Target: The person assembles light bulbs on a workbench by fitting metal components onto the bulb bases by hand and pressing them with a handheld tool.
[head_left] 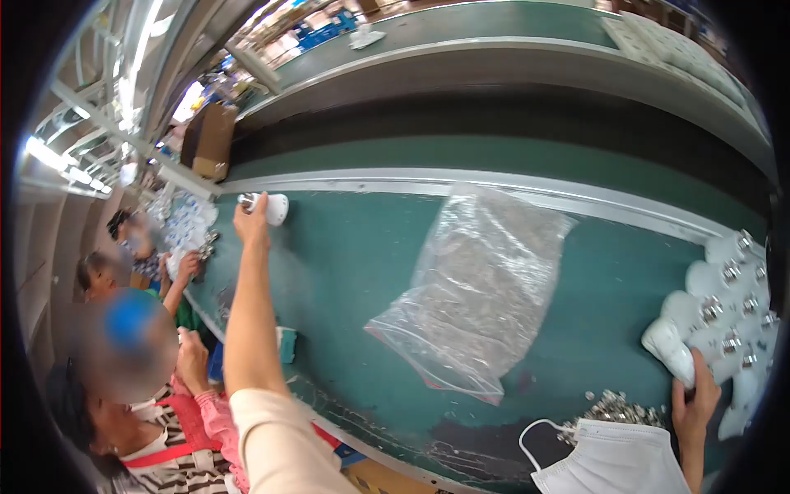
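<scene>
My left hand (253,224) is stretched far forward over the green bench. Its fingers are closed around a white light bulb (278,210) with a metal screw base, held low at the bench's far left. On the right, my right hand (698,399) has its fingers on a white bulb (670,351) at the near edge of a group of bulbs (698,284). Several of these stand with their metal bases upward. Close to that hand lies a pile of small metal parts (617,407), partly hidden by a white face mask (613,461).
A clear plastic bag (490,284) lies flat across the middle of the green bench (346,247). A raised shelf (461,62) runs along the back. Co-workers sit along the left edge, near more bulbs (189,222) and a cardboard box (210,142).
</scene>
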`<action>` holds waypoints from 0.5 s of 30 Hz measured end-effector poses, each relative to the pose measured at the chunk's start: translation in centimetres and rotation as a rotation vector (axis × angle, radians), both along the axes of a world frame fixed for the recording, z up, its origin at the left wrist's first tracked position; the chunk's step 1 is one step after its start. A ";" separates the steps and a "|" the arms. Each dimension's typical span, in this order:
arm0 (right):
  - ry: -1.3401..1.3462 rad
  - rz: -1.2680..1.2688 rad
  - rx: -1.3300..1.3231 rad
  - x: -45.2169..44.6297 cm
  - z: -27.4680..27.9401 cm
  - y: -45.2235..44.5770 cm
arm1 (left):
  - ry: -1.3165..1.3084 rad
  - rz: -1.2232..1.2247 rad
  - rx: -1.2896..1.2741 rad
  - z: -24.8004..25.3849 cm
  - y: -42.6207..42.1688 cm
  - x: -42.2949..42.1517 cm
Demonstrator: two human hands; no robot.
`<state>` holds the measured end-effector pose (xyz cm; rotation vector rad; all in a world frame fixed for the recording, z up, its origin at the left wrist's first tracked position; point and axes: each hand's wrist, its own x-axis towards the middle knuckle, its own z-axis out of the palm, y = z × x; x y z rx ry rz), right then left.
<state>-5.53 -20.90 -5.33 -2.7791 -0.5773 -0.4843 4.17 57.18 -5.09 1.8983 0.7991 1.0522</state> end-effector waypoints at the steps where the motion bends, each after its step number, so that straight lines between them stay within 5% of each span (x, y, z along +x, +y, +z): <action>1: 0.050 -0.027 0.044 0.0 0.3 0.3 | -0.014 -0.088 -0.018 0.8 -2.7 1.1; 7: 0.032 -0.014 0.137 0.2 1.1 0.8 | -0.025 -0.749 -0.044 9.8 -29.4 0.4; 10: 0.019 0.000 0.199 0.1 0.9 0.4 | 0.018 -1.101 -0.020 9.9 -40.4 -3.1; 15: 0.066 0.049 0.358 -0.1 0.5 -0.6 | 0.215 -1.202 0.144 5.6 -49.6 -6.1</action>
